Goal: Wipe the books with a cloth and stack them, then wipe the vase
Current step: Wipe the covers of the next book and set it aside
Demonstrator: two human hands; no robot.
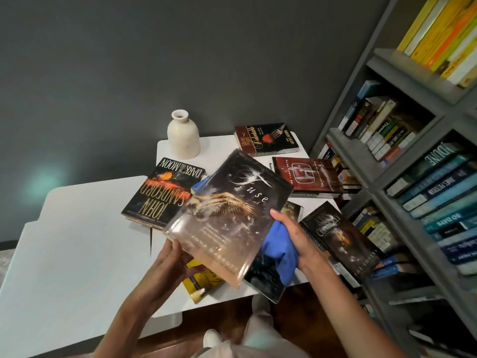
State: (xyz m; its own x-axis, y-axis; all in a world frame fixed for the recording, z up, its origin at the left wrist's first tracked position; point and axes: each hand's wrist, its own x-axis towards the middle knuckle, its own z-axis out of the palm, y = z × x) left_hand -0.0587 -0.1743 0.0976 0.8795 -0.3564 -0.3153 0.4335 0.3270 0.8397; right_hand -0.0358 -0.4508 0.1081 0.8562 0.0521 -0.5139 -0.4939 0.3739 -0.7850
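left hand gripping book, right hand clutching cloth, forearms extended

Yellow book half under Fuse book

A glossy, reflective jacket is seen on the book; the cloth is soft blue fabric, the vase matt speckled ceramic, the worktop smooth matt white.

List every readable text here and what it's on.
"Fuse": held book.
"JOHN SANDFORD", "DARK OF THE MOON": black book.
"Delectable": rear book.
"THE HONDA MYTH": red book.
"JOHN CONNOLLY", "THE LOVERS": right book.
"DUNE": teal spine.
"JAMES PATTERSON": blue spine.
None on blue cloth, vase.
Remaining print: too blurred.
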